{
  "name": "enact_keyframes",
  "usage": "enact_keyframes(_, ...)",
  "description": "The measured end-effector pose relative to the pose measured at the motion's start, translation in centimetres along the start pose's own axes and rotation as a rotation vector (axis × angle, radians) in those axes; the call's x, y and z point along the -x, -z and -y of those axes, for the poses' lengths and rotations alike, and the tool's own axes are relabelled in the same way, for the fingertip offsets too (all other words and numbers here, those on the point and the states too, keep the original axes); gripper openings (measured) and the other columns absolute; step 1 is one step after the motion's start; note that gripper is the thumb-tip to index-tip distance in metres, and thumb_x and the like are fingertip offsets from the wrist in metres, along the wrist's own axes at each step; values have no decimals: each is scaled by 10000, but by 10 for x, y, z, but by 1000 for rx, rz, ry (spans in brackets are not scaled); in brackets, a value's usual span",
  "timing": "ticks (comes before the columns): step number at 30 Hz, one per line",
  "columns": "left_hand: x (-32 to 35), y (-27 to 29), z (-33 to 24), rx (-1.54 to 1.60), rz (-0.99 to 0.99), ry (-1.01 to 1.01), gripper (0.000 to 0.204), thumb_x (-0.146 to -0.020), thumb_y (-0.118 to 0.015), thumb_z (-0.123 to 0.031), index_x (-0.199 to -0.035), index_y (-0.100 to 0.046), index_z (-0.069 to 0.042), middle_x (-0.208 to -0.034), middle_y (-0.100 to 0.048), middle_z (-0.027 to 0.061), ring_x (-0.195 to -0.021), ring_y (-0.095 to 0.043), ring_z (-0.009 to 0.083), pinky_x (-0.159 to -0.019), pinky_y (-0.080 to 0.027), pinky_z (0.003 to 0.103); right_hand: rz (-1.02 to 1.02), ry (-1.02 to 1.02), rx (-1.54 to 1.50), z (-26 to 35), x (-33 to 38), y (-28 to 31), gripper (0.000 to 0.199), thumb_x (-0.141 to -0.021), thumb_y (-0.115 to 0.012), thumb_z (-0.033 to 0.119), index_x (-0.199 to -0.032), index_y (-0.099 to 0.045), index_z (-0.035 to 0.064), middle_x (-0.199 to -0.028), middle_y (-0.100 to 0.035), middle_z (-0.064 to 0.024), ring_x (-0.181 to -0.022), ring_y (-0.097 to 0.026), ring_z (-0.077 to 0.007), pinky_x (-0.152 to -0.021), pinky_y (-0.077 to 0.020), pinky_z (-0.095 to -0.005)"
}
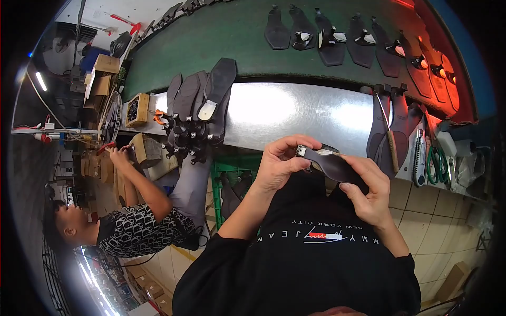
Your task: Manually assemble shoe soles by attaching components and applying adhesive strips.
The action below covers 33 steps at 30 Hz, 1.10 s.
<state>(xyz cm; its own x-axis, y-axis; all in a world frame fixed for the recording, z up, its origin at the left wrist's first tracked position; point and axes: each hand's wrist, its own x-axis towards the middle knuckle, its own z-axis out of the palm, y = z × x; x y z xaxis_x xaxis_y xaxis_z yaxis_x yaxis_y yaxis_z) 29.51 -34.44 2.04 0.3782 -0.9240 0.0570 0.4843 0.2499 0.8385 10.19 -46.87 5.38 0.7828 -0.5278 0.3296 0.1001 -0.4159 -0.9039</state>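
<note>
Shiny silver metal shelf (pixel 300 113) as reference. Smooth, dark, curved shoe sole (pixel 340 168) is on its near side, in both hands. Left hand (pixel 278 164) pinches the narrow end, thumb against fingers; right hand (pixel 370 194) grips the wide end, thumb on near edge, fingers on far edge. Beyond shelf: green belt (pixel 247 52), row of dark flat soles (pixel 331 52). Shelf's left end: pile of dark heeled soles (pixel 220 79). Right end: green-handled scissors (pixel 439 163). Left of shelf: co-worker in black-and-white patterned shirt (pixel 139 231).
</note>
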Motion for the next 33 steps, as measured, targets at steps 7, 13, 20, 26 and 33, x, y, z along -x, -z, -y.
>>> enact_keyframes(7, 0, 2, 0, -58, 5, -17, 288, -741, -659, 100, -1019, -653, 24, -1109, -628, 158, -942, -621, 158, -683, -527, 205, 23, -16, 12, 2, -3, 2, 446, -709, -673, -7, -1151, -618, -20, -1066, -657, -166, -935, -625, -294, -842, -468, -347)
enact_keyframes(13, 0, 0, -4, -159, 4, -16, 315, -733, -666, 100, -1042, -671, 41, -1114, -630, 168, -919, -628, 164, -682, -523, 207, 33, -1, 109, 10, -7, 5, 451, -701, -673, -14, -1149, -624, -11, -1009, -650, -159, -887, -624, -300, -797, -481, -348)
enact_keyframes(20, -1, -6, -7, -246, 56, -77, 342, -732, -655, 102, -1070, -668, 52, -1130, -623, 211, -965, -639, 213, -749, -552, 252, 26, 71, 189, 12, -11, 7, 451, -689, -683, -17, -1137, -631, 4, -930, -635, -141, -818, -615, -297, -715, -496, -349)
enact_keyframes(26, 0, -2, -5, -302, 116, -106, 398, -699, -600, 121, -1085, -668, 50, -1180, -605, 262, -1020, -642, 256, -800, -547, 281, 33, 94, 243, 14, -10, 9, 476, -660, -699, 9, -1130, -631, 19, -905, -620, -114, -769, -599, -278, -677, -490, -355)
enact_keyframes(33, 1, -4, -7, -323, 163, -75, 473, -642, -544, 165, -1081, -673, 49, -1225, -575, 292, -1076, -626, 286, -871, -506, 294, 50, 125, 333, 12, -7, 8, 490, -643, -713, 37, -1124, -623, 24, -904, -598, -91, -753, -581, -261, -653, -479, -349)
